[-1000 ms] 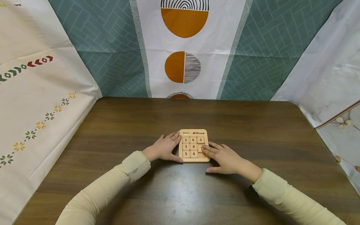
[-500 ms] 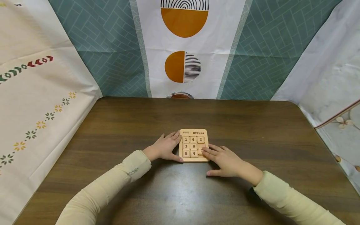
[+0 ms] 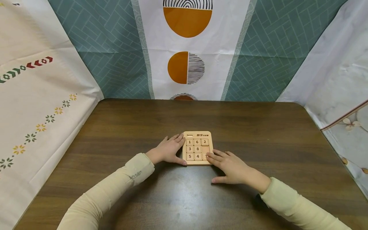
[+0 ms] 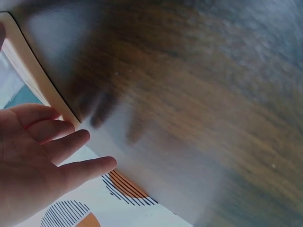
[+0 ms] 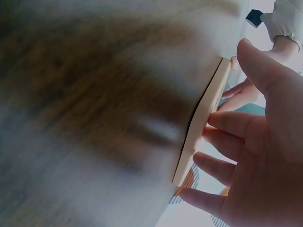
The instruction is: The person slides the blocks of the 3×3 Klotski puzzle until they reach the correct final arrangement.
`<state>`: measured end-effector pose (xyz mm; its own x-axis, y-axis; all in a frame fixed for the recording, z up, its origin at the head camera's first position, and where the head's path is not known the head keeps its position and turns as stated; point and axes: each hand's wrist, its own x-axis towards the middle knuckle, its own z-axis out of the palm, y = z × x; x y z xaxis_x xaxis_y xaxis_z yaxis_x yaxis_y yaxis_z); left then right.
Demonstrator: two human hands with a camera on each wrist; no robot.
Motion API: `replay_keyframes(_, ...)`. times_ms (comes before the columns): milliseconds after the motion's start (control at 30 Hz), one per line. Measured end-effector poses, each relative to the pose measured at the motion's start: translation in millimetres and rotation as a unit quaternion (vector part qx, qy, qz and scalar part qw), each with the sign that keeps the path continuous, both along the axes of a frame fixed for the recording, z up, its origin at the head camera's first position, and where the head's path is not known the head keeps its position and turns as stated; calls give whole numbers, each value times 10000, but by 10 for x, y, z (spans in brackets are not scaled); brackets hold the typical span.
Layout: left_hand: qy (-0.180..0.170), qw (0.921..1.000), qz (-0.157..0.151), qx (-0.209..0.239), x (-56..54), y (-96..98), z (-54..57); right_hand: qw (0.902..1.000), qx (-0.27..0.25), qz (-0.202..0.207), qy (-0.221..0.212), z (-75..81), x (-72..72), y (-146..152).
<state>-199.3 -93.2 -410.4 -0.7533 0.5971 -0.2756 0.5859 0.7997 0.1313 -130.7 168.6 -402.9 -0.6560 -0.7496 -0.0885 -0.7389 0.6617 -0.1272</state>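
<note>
A wooden number slide puzzle point(image 3: 198, 133) lies flat on the table in the head view. Its rows read 1, 6, 2, then 3, 8 and a bare slot, then 5, 4 and the 7 tile point(image 3: 205, 157) at the lower right. My right hand point(image 3: 231, 167) touches that 7 tile with its fingertips, partly covering it, the thumb spread out over the table. Against the puzzle's left edge rests my left hand point(image 3: 168, 150), fingers extended and thumb near the lower left corner. Both wrist views show the puzzle's side edge point(image 5: 201, 120) with the fingers stretched along it.
The dark wooden table point(image 3: 138, 121) extends around the puzzle on every side. Patterned cloth point(image 3: 115, 64) hangs behind its far edge, with pale cloths point(image 3: 43, 105) at the left and right.
The 7 tile has slid toward me, from the right column's middle slot to its bottom slot, under my right fingertips. My right hand shifted slightly nearer; my left hand stayed in place.
</note>
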Motion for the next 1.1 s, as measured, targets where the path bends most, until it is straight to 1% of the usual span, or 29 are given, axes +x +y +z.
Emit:
replay_keyframes(167, -20, 10000, -11, -55, 9, 3, 28, 10000, -54, 9, 2, 11, -18, 1)
replay_keyframes(367, -98, 9998, 1, -180, 14, 33, 55, 9994, -328, -68, 36, 9, -86, 19)
replay_keyframes(533, -29, 9998, -1, -216, 8, 39, 55, 9991, -389, -142, 24, 20, -172, 0)
replay_keyframes(700, -12, 9999, 28, -146, 5, 34, 53, 9994, -339, -111, -19, 23, -229, -38)
replay_keyframes(900, 49, 9999, 36, -153, 1, 37, 41, 9993, -377, -30, 37, 2, -269, -82)
replay_keyframes(1100, 154, 9997, 15, -179, 5, 41, 44, 9991, -413, 48, -33, -11, -281, -140)
